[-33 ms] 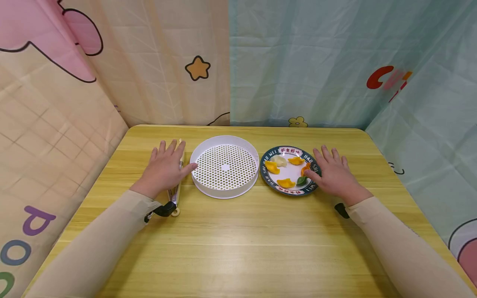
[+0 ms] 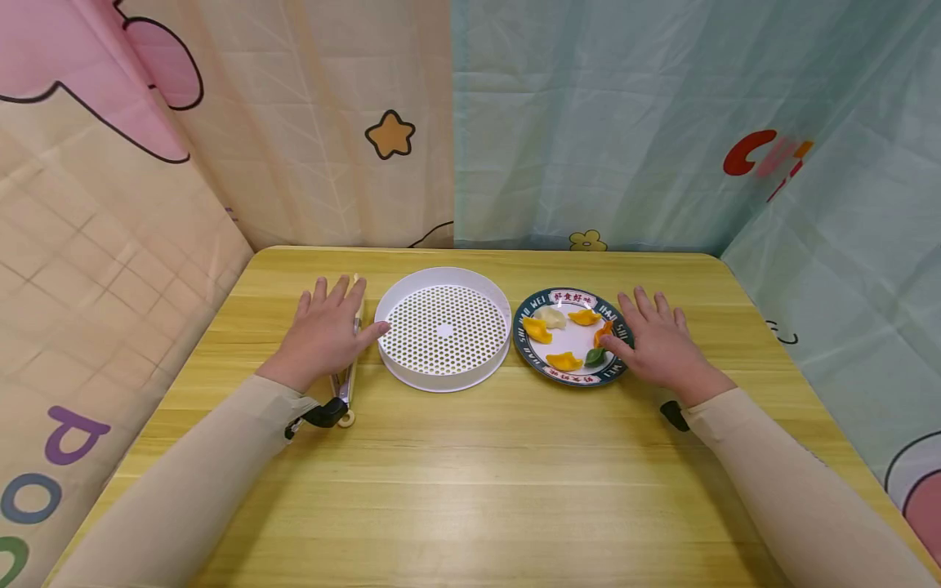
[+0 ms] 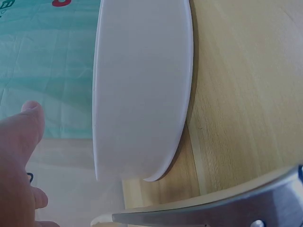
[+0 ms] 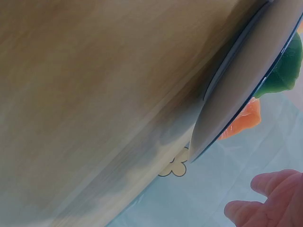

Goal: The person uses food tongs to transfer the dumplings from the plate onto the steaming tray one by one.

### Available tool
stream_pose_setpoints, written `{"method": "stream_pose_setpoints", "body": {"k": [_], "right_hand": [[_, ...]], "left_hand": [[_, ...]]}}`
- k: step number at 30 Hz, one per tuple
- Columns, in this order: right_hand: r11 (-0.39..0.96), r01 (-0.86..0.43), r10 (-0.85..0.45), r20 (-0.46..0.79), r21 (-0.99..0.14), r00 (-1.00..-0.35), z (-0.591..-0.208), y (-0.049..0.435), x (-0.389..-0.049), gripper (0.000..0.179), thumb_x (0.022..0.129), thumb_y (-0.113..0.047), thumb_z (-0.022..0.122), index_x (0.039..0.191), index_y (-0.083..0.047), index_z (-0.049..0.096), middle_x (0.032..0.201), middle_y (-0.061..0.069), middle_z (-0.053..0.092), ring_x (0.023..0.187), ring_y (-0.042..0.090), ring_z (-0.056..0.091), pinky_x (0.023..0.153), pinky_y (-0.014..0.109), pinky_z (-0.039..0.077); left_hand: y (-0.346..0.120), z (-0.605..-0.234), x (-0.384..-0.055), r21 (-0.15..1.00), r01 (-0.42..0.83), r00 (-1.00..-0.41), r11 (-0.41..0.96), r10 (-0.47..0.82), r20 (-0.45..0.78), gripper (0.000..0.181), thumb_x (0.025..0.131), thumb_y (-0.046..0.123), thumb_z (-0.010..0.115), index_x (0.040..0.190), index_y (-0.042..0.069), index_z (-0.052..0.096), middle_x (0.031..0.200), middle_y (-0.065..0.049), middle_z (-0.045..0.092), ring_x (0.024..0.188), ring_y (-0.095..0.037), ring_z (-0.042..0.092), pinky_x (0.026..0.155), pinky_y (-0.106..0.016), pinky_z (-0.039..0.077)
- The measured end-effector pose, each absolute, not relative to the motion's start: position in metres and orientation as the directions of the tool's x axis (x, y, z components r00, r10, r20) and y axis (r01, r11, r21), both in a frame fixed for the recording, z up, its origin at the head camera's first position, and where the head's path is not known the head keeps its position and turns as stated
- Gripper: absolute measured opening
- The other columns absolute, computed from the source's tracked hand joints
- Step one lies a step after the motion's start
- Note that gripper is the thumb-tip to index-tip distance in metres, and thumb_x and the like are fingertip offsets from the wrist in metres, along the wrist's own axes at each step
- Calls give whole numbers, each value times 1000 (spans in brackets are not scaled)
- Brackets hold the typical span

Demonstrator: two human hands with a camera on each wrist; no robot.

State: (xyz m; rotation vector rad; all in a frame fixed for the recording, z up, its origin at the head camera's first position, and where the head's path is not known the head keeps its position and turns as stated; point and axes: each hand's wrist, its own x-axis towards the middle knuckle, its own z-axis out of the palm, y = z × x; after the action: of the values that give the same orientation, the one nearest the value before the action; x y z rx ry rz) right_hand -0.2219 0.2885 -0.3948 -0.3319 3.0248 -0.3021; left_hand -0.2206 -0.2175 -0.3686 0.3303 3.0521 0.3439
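Observation:
My left hand (image 2: 322, 329) is spread palm down over a pair of tongs (image 2: 343, 384), hiding their middle; its thumb reaches toward a white round steamer basket (image 2: 444, 378) with a perforated floor. In the left wrist view the thumb (image 3: 21, 132) stands apart from the basket's wall (image 3: 142, 90), and the tongs (image 3: 213, 208) lie below. Fingers spread, my right hand (image 2: 664, 343) hovers at the right rim of a dark-green-edged plate (image 2: 531, 361). Its thumb overlaps an orange dumpling (image 2: 603, 333). Also on the plate are a green dumpling (image 2: 595, 357), a white one (image 2: 550, 317) and several yellow ones (image 2: 564, 361).
Everything lies on a wood-grain table (image 2: 470, 482). Printed curtains (image 2: 588, 122) close off the back and both sides of the table. The basket and plate sit side by side with a narrow gap. Black straps (image 2: 323, 414) circle the wrists.

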Motion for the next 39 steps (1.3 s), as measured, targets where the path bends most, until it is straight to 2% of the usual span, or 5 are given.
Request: {"method": "stream_pose_setpoints", "body": {"k": [8, 15, 25, 31, 39], "right_hand": [[953, -214, -233, -68, -217, -970, -393, 293, -223, 90, 108, -60, 45, 167, -2, 10, 172, 33, 1, 155, 63, -1, 120, 80, 2], [948, -219, -242, -80, -231, -967, -395, 304, -229, 83, 111, -52, 42, 166, 1, 10, 171, 34, 4, 153, 66, 3, 120, 79, 8], [935, -233, -278, -145, -267, -950, -405, 314, -235, 77, 113, -46, 41, 167, 0, 11, 171, 34, 8, 153, 66, 6, 123, 74, 8], [924, -234, -301, -197, -303, -933, -408, 319, -239, 78, 113, -46, 42, 168, -3, 9, 172, 31, 8, 153, 65, 6, 123, 73, 10], [910, -249, -340, -253, -331, -906, -407, 321, -241, 77, 112, -45, 46, 168, -5, 11, 173, 28, 15, 152, 66, 13, 122, 73, 17]], "left_hand": [[-218, -366, -218, 236, 190, -980, 953, 198, -14, 94, 105, 66, 44, 168, 5, 12, 172, -31, 11, 157, -60, 1, 124, -74, 0], [-221, -366, -215, 247, 150, -988, 957, 154, 2, 94, 104, 61, 51, 167, 1, 14, 170, -32, 18, 156, -59, 12, 123, -75, 9], [-230, -372, -203, 250, 73, -991, 965, 99, -90, 105, 102, 70, 49, 166, -4, 12, 167, -36, 22, 153, -55, 24, 119, -75, 22], [-234, -377, -200, 264, 28, -985, 964, 72, -159, 105, 102, 70, 49, 166, -4, 9, 161, -40, 26, 140, -58, 45, 103, -72, 45], [-234, -385, -197, 297, -19, -982, 955, 39, -187, 110, 99, 68, 56, 166, -4, 6, 155, -43, 25, 105, -47, 62, 78, -54, 54]]}}
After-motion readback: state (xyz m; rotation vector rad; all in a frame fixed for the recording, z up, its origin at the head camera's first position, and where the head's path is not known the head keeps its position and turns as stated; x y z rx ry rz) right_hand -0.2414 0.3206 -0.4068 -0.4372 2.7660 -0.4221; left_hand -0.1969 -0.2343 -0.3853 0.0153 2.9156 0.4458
